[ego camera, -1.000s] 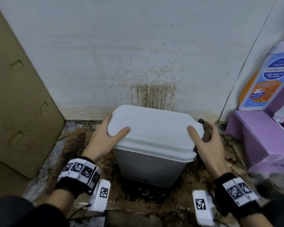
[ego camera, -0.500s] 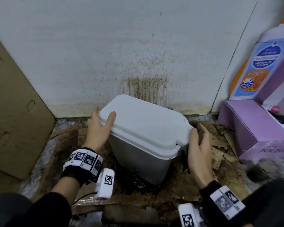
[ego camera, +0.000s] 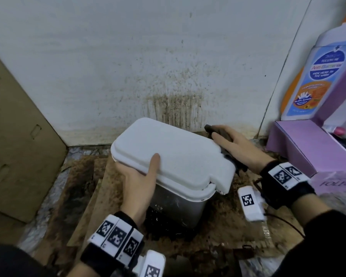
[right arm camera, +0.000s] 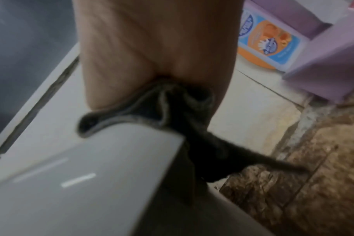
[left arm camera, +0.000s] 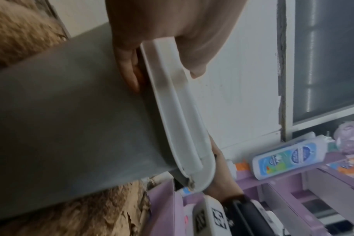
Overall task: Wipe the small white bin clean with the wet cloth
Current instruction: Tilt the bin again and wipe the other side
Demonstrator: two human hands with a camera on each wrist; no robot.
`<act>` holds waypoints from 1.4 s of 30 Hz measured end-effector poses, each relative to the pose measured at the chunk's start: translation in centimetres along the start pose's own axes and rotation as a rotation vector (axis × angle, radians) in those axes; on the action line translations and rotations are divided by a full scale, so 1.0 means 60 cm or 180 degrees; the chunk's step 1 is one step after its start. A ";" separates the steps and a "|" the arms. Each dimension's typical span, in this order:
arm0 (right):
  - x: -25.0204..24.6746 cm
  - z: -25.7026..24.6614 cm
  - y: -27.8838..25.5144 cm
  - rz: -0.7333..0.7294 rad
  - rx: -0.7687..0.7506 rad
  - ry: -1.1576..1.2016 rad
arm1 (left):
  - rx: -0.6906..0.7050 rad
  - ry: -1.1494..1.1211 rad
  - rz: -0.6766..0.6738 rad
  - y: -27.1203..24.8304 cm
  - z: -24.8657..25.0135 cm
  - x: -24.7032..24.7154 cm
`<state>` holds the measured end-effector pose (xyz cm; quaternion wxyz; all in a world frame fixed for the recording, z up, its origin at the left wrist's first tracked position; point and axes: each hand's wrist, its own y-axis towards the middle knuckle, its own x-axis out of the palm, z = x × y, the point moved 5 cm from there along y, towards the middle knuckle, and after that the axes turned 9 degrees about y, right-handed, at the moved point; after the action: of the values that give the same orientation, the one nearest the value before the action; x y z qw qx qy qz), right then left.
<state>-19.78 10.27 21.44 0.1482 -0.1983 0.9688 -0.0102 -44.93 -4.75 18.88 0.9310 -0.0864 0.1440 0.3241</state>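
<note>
The small bin stands on the floor by the wall, with a white lid (ego camera: 178, 156) over a grey body (ego camera: 180, 204). My left hand (ego camera: 140, 176) grips the lid's near-left rim, thumb on top and fingers under the rim (left arm camera: 178, 127) against the grey wall (left arm camera: 71, 119). My right hand (ego camera: 236, 144) holds the dark wet cloth (ego camera: 216, 129) and presses it on the lid's far-right corner. In the right wrist view the cloth (right arm camera: 172, 111) bunches out from under the palm onto the white lid (right arm camera: 91, 159).
A stained white wall (ego camera: 176, 104) rises right behind the bin. Brown cardboard (ego camera: 18, 146) leans at the left. A purple box (ego camera: 308, 148) and a soap bottle (ego camera: 312, 80) crowd the right. Soggy brown cardboard (ego camera: 100, 196) covers the floor.
The bin has turned, its right end swinging toward me. My left hand slid from the far-left corner to the near-left rim. My right hand went up to the far-right corner with the cloth.
</note>
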 end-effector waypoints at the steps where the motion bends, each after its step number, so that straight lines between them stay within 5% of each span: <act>1: 0.006 0.002 0.003 -0.0197 0.0080 0.0106 | 0.0003 -0.0069 -0.0012 -0.004 0.000 0.006; 5: 0.029 -0.004 -0.001 -0.0669 0.0208 0.0397 | 0.0080 -0.0167 -0.0104 -0.017 0.004 0.024; 12: 0.027 -0.009 -0.022 -0.0362 0.0075 0.0400 | 0.0457 -0.0308 -0.0281 -0.005 0.014 0.018; 21: 0.076 -0.002 -0.104 0.0903 -0.0077 0.1182 | 0.0209 0.0025 -0.0955 0.071 0.051 0.008; 27: 0.148 0.021 -0.144 0.1614 0.0074 0.1254 | 0.0424 0.0427 -0.1492 0.103 0.052 0.017; 37: 0.188 0.046 -0.136 0.1548 -0.0003 0.2009 | 0.0436 0.0566 -0.1682 0.117 0.047 0.004; 42: 0.199 0.039 -0.133 0.1550 -0.0159 0.2032 | 0.0596 0.1351 -0.1468 0.127 0.050 -0.018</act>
<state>-26.53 -1.59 16.46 -0.1670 0.0466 0.9848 -0.0124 -49.91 1.30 21.55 0.9330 -0.0965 0.3407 0.0649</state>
